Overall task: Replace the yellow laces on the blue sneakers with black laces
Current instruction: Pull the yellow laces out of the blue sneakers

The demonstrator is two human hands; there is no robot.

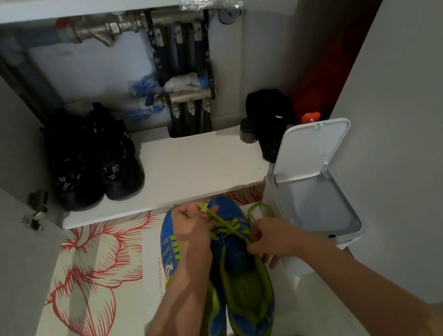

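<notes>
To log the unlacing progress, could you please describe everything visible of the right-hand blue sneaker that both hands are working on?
The blue fabric-looking sneaker has yellow-green trim, lining and sole edge. It stands upright, toe pointing away towards the white cabinet, close beside its partner sneaker, on a white printed sheet. Its yellow-green lace is crossed through the eyelets near the toe; the left hand and the right hand each grip part of that lace.

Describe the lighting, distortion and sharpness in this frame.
Head view: the indoor light is dim and soft, and the black shoes in the cupboard sink into shadow with little detail. Head view: wide-angle bowing curves the shelf edge and the side walls. Head view: the picture is slightly soft overall, with the left hand and right hand on the yellow lace mildly blurred.
</notes>
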